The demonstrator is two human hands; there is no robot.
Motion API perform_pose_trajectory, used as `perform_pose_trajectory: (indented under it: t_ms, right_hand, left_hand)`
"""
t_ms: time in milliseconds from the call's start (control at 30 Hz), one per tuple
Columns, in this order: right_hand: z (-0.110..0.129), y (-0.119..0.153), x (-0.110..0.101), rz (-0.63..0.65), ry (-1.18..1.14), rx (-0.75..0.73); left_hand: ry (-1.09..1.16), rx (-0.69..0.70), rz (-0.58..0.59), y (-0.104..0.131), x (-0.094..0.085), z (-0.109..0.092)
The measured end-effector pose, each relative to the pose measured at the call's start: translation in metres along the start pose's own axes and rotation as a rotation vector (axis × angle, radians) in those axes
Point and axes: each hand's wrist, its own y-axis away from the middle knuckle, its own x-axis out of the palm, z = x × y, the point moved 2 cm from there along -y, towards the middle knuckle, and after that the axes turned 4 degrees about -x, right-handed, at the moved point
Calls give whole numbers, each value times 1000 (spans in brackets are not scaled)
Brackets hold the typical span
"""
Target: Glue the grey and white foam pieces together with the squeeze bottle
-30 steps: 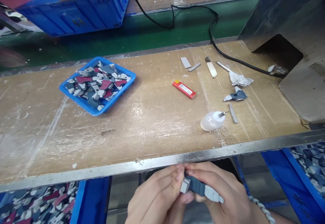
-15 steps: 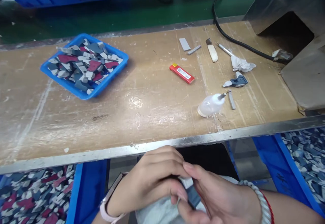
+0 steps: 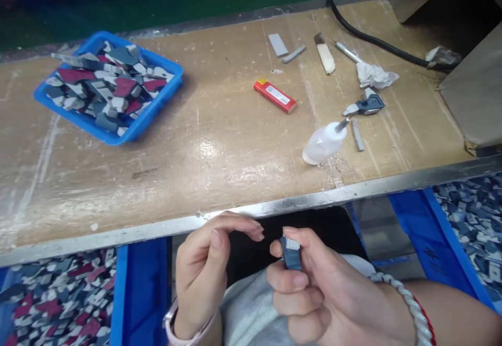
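Note:
In front of my lap, my right hand (image 3: 314,288) is closed around a small dark grey-blue piece with a light grey end (image 3: 291,254). Thumb and index finger pinch it near the light end, and the other fingers curl below. My left hand (image 3: 212,262) is a short way to the left, thumb and fingers apart, holding nothing. It does not touch the piece. Lying on the bench (image 3: 219,168) is a similar dark piece with light ends (image 3: 366,105). A white squeeze bottle with a metal tip (image 3: 323,143) is on the bench near its front edge.
A blue tray (image 3: 137,131) of grey, blue and maroon pieces sits on the left. Red box (image 3: 275,96), blade with wrapped handle (image 3: 324,54), metal pen-like tool (image 3: 347,52), crumpled tissue (image 3: 375,76) and black cable (image 3: 376,48) lie rightward. Blue bins (image 3: 141,288) flank my lap.
My left hand has come off the piece and moved left, its fingers opening. My right hand still holds the piece, now turned more upright. The camera view has shifted slightly.

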Motion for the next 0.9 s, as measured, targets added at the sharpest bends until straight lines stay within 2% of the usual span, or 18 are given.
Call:
perform_pose_trajectory:
  t_ms: [500,667,767,900]
  right_hand:
    - [-1,3,-8,64,-25,-53]
    - [-1,3,-7,22,-29,-38]
    - [-1,1,-11,95,59,50]
    - [-4,-3,-18,229,158,150]
  left_hand:
    - [33,12,-25,2,1,3]
    - [-120,28,63,0,3,-3]
    - [-200,43,137,0,5,-8]
    - [-222,65,172,2,7,-12]
